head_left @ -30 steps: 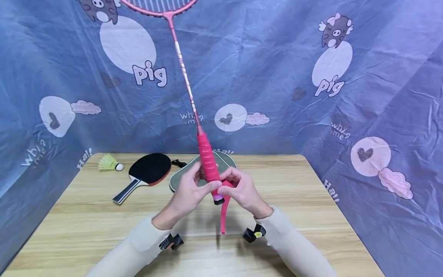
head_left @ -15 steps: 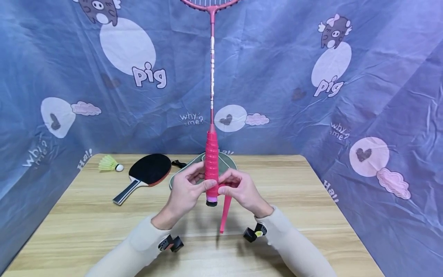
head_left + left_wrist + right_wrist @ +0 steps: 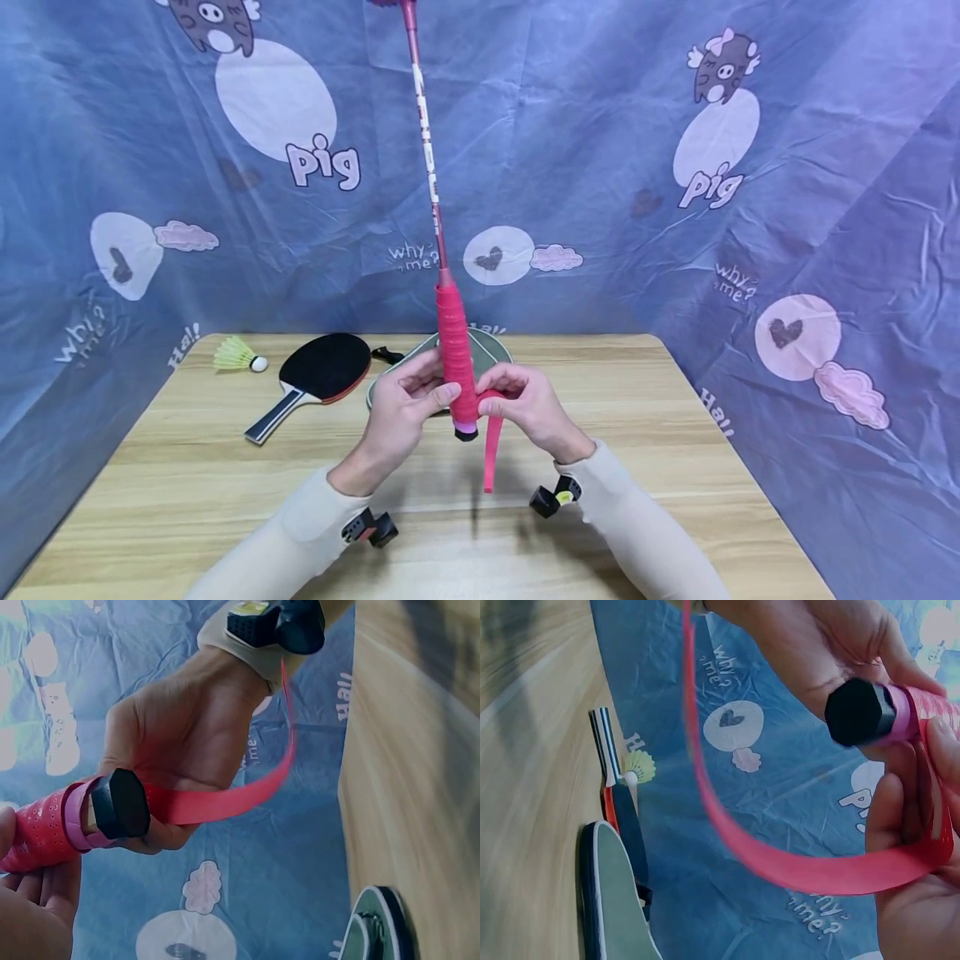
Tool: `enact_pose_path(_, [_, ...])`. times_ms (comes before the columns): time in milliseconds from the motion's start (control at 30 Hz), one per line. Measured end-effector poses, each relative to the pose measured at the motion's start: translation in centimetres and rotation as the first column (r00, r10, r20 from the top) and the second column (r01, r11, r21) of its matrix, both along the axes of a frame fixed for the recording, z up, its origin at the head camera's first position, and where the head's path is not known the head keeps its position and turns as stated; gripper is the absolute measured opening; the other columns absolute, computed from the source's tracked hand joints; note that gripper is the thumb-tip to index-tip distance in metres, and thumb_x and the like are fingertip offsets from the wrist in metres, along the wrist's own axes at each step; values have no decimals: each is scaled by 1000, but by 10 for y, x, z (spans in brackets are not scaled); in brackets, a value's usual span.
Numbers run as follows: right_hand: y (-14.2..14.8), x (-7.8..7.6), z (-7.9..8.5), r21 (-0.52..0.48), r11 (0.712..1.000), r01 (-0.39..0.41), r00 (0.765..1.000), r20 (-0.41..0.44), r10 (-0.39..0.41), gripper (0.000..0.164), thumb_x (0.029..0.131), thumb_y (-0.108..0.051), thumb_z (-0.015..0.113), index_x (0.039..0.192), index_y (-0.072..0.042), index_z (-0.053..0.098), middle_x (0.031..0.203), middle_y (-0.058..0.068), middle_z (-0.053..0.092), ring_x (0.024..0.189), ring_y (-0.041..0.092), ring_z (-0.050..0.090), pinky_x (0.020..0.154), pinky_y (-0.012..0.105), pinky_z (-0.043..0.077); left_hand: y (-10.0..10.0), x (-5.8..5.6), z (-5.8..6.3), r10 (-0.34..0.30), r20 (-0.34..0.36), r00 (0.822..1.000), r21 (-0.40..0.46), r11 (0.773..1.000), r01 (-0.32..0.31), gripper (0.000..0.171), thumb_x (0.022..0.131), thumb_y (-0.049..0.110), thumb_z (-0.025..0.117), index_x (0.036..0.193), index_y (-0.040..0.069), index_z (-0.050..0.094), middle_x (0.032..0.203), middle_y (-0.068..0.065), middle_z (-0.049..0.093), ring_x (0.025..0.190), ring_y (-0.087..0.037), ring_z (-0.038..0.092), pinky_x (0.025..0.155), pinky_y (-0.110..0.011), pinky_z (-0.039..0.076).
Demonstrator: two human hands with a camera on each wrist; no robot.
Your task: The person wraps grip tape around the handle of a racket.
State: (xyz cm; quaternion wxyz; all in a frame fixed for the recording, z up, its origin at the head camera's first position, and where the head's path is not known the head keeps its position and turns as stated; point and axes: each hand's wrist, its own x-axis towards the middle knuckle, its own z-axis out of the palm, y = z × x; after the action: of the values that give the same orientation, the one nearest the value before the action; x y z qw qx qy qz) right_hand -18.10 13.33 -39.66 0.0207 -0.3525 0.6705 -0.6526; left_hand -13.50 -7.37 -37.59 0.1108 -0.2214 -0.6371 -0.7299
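Observation:
A badminton racket (image 3: 429,158) is held up over the table, its shaft leaning slightly left and most of its head out of the head view. Pinkish-red grip tape (image 3: 491,454) winds around its handle, and a loose tail of it hangs down. My left hand (image 3: 397,417) holds the wrapped handle from the left, thumb across the front. On the other side my right hand (image 3: 534,412) pinches the tape where it leaves the handle. The black butt cap (image 3: 124,802) and a pink band (image 3: 76,814) stay uncovered at the handle's end.
On the wooden table (image 3: 637,392) lie a yellow shuttlecock (image 3: 238,354), a black table tennis paddle (image 3: 326,367) and a grey-green case (image 3: 489,348), partly hidden behind the hands and handle. A patterned blue cloth (image 3: 600,167) surrounds the table on three sides.
The racket swung from a left lean to upright, then back to a slighter left lean, its head rising out of view. Both hands stay around the handle's lower end.

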Motion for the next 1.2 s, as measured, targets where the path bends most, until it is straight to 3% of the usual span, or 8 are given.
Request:
enact_pose_path(167, [0, -4, -5, -21, 999, -44, 999, 16, 44, 15, 87, -7, 78, 96, -16, 69, 90, -13, 74, 79, 4, 65, 71, 18, 53, 1, -3, 0, -52, 63, 997, 57, 997, 49, 44, 91, -1, 69, 134, -7, 59, 116, 0, 75, 108, -9, 70, 92, -23, 59])
enact_pose_path(300, [-1, -6, -8, -26, 997, -78, 997, 20, 78, 21, 88, -3, 74, 97, -21, 69, 91, -13, 74, 78, 3, 63, 71, 18, 51, 2, -6, -1, -88, 73, 993, 76, 994, 83, 46, 92, -1, 67, 136, -9, 56, 112, 14, 75, 111, -7, 68, 93, -21, 57])
enact_pose_path(400, [-2, -7, -8, -37, 993, -113, 993, 30, 114, 18, 89, -5, 74, 97, -20, 68, 92, -13, 75, 79, 3, 65, 72, 18, 52, 1, -7, -2, -115, 55, 992, 64, 992, 111, 45, 95, 0, 65, 138, -8, 55, 118, 8, 75, 110, -6, 67, 93, -21, 56])
enact_pose_path(567, [-5, -5, -11, -81, 990, -113, 992, 53, 118, 16, 87, -13, 79, 95, -17, 65, 89, -11, 75, 78, 2, 67, 70, 17, 53, 0, -7, -2, -145, -16, 989, -33, 989, 145, 44, 100, 5, 59, 142, -6, 52, 134, -23, 65, 109, -5, 65, 96, -20, 54])
enact_pose_path(700, [-9, 0, -14, -99, 994, -49, 997, 51, 54, 21, 86, -23, 83, 93, -15, 64, 89, -9, 73, 77, 1, 66, 66, 16, 54, 1, -6, -1, -27, -80, 996, -186, 982, 11, 41, 96, 9, 67, 136, 3, 60, 123, -19, 61, 103, -8, 61, 89, -20, 54])
enact_pose_path(867, [-11, 3, -15, -102, 994, 39, 999, 9, -38, 29, 86, -23, 83, 93, -4, 62, 91, -8, 71, 81, 2, 67, 68, 16, 55, 5, -6, -1, 171, -97, 980, -311, 930, -193, 41, 80, 22, 87, 117, 13, 71, 102, -5, 62, 91, -11, 61, 80, -22, 57])
enact_pose_path(1000, [-10, 3, -13, -94, 993, 75, 997, -4, -76, 29, 85, -14, 82, 92, 4, 60, 92, -9, 71, 82, 2, 66, 69, 16, 55, 6, -6, -2, 203, -74, 976, -286, 934, -216, 43, 77, 19, 89, 116, 10, 71, 96, -8, 70, 86, -13, 67, 82, -22, 60])
enact_pose_path(1200, [-8, 3, -10, -96, 992, 79, 997, -2, -80, 14, 86, -11, 80, 91, -9, 67, 94, -9, 72, 85, 4, 67, 73, 18, 55, 4, -3, -1, 164, -44, 985, -175, 970, -169, 55, 81, 7, 84, 132, 2, 62, 107, -18, 74, 94, -10, 70, 89, -21, 60])
